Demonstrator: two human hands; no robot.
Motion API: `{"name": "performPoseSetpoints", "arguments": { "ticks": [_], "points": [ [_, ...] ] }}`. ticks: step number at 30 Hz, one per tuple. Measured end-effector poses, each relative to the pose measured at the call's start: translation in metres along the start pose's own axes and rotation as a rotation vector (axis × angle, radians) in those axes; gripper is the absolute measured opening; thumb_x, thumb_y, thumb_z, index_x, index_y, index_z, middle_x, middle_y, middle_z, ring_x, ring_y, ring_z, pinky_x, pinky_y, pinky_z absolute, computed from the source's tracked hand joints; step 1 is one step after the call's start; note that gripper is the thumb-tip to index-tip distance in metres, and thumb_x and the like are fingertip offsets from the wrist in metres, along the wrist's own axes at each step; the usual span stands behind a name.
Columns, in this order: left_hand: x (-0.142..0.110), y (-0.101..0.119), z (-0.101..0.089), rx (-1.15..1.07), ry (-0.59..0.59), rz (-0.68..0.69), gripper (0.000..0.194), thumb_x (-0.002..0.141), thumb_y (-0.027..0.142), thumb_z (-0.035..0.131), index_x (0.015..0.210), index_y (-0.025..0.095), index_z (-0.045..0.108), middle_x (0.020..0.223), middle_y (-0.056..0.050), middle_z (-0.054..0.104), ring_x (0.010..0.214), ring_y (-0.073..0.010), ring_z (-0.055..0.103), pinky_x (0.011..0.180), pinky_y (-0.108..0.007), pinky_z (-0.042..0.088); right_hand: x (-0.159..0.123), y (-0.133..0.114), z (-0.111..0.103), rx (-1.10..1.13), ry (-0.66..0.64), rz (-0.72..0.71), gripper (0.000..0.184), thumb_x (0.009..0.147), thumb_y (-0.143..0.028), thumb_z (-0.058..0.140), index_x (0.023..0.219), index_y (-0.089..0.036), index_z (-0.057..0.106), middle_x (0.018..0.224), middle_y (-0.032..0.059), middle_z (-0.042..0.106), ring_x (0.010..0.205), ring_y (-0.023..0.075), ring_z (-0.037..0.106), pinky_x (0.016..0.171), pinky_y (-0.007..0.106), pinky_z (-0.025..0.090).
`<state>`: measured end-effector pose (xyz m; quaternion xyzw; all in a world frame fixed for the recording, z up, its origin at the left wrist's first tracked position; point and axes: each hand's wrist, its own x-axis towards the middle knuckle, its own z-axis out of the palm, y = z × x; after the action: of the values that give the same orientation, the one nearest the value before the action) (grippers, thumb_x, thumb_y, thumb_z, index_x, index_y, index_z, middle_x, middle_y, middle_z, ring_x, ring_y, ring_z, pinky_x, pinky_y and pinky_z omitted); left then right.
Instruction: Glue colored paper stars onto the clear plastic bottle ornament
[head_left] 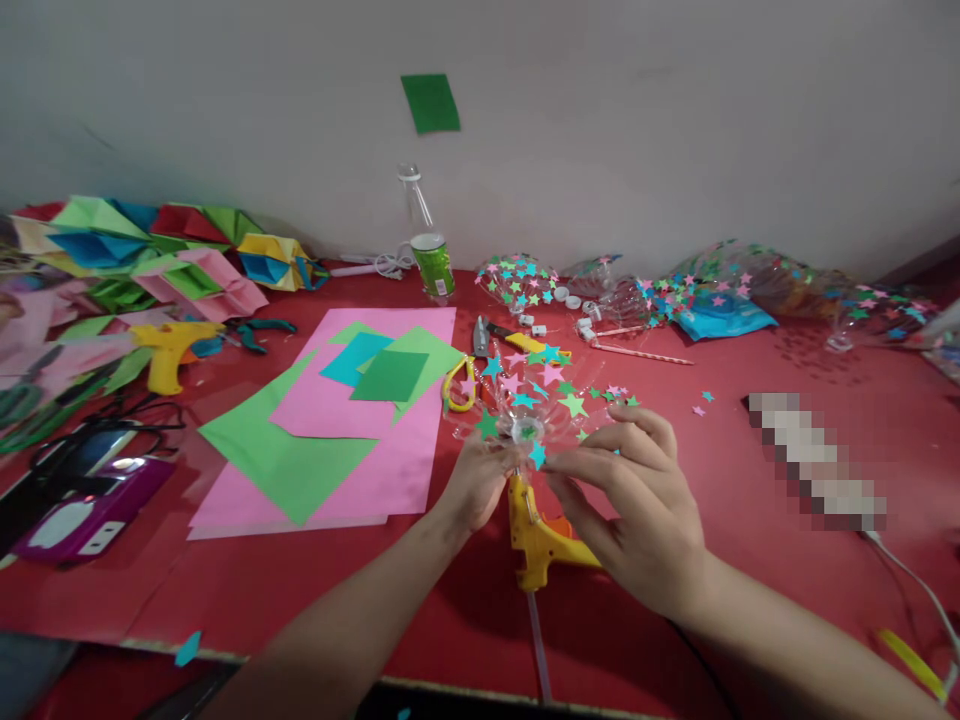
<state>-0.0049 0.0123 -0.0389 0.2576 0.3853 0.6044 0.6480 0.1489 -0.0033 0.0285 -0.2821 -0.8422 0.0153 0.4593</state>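
My left hand (476,480) grips the near edge of a clear plastic flower-shaped piece (525,405) dotted with paper stars. My right hand (637,500) pinches a small blue paper star (537,455) against that piece, its other fingers spread. A yellow glue gun (536,540) lies on the red table (675,620) just under both hands, nozzle pointing away from me.
Pink and green paper sheets (337,440) lie to the left, with yellow-handled scissors (461,385) beside them. A second glue gun (169,350), folded paper shapes (150,250), a green-labelled bottle (431,255) and more star-covered plastic pieces (720,285) line the back. A purple punch (90,510) sits at left.
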Motion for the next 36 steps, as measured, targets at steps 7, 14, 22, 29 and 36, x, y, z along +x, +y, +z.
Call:
{"name": "performPoseSetpoints", "arguments": {
  "ticks": [7,14,22,29,36],
  "points": [
    [-0.0026,0.0039,0.0018,-0.015,-0.022,0.013,0.023,0.049,0.023,0.088,0.057,0.015,0.068,0.057,0.002,0.063,0.057,-0.0097,0.054,0.059,-0.023,0.044,-0.0012,-0.0001,0.0023,0.012,0.003,0.019,0.018,0.084,-0.008,0.062,0.098,-0.019,0.061,0.079,-0.001,0.071,0.073,0.0119,0.063,0.097,0.039,0.039],
    [-0.0019,0.0037,0.0004,0.007,-0.038,0.008,0.027,0.05,0.026,0.088,0.067,0.014,0.072,0.063,0.001,0.064,0.063,-0.0119,0.056,0.066,-0.026,0.045,0.0018,-0.0007,0.0005,0.05,-0.014,0.007,0.016,0.084,-0.007,0.062,0.097,-0.018,0.062,0.082,-0.0008,0.073,0.078,0.0122,0.067,0.099,0.039,0.038],
    [-0.0021,0.0022,0.0003,-0.014,-0.018,-0.002,0.028,0.048,0.023,0.089,0.069,0.015,0.071,0.063,0.001,0.063,0.062,-0.0107,0.054,0.063,-0.025,0.042,-0.003,0.0022,0.0003,0.074,-0.048,-0.043,0.019,0.084,-0.005,0.058,0.096,-0.02,0.062,0.084,-0.0016,0.074,0.08,0.0143,0.067,0.101,0.044,0.037],
    [-0.001,-0.0005,0.0004,0.016,-0.004,-0.009,0.027,0.047,0.023,0.088,0.059,0.014,0.064,0.062,0.001,0.062,0.062,-0.0117,0.054,0.064,-0.027,0.042,-0.0021,0.0004,-0.0022,0.076,-0.052,-0.095,0.021,0.083,-0.001,0.056,0.099,-0.014,0.062,0.085,0.003,0.074,0.083,0.0155,0.066,0.097,0.043,0.041],
    [-0.0023,0.0024,0.002,0.002,-0.033,0.022,0.028,0.045,0.021,0.088,0.063,0.015,0.068,0.06,0.003,0.063,0.059,-0.0105,0.054,0.062,-0.025,0.042,-0.0003,0.0006,0.0004,0.027,-0.029,0.006,0.022,0.084,-0.006,0.06,0.102,-0.018,0.057,0.081,-0.0005,0.072,0.075,0.0123,0.064,0.095,0.038,0.041]
  ]
}}
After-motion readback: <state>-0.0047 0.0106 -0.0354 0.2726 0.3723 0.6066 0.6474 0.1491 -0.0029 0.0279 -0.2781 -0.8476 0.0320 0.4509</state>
